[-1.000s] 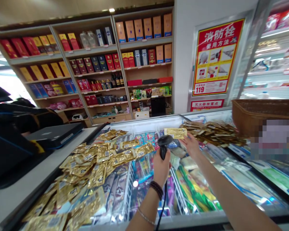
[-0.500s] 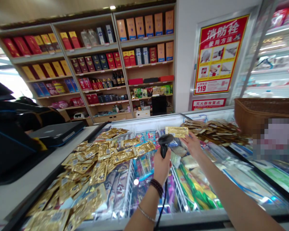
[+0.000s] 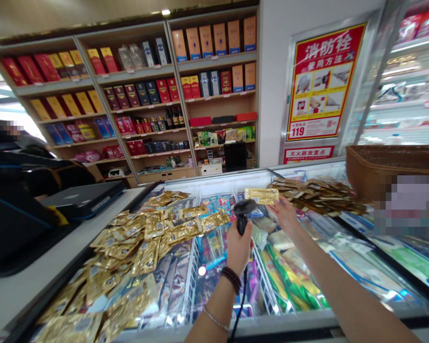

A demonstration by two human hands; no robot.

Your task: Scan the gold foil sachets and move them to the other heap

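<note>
Gold packet [image 3: 260, 196], flat and oblong, was held up near the middle of the view, above a glass-topped case [image 3: 207, 182]. The right hand [image 3: 285, 214] pinched it by its right end between thumb and fingers, so that most of its face stood free and its long side ran nearly level. Just beside its left end was the head of a black scanner [image 3: 243, 209]; whether the two touched, I could not tell. The left hand [image 3: 239, 245] was wrapped around the scanner's handle, and a dark cable [image 3: 240, 309] ran down from it along the forearm. The hands were near each other but apart. On the left wrist sat a dark beaded bracelet [image 3: 231, 278], with a thin silvery one lower on the arm.

To the left, a loose heap of gold packets [image 3: 128, 243] spread over the glass, overlapping at many angles. To the right, beyond the right hand, lay another pile of packets [image 3: 314, 194], browner in tone, close to a brown woven basket [image 3: 396, 159]. Colourful packages and white wire dividers [image 3: 264, 281] showed through the glass. Farther out, a flat black device [image 3: 82, 197] rested on the pale counter [image 3: 17, 305] at left, shelves [image 3: 218, 105] of boxes lined the back wall, and a red-and-yellow poster [image 3: 325, 81] hung to their right.
</note>
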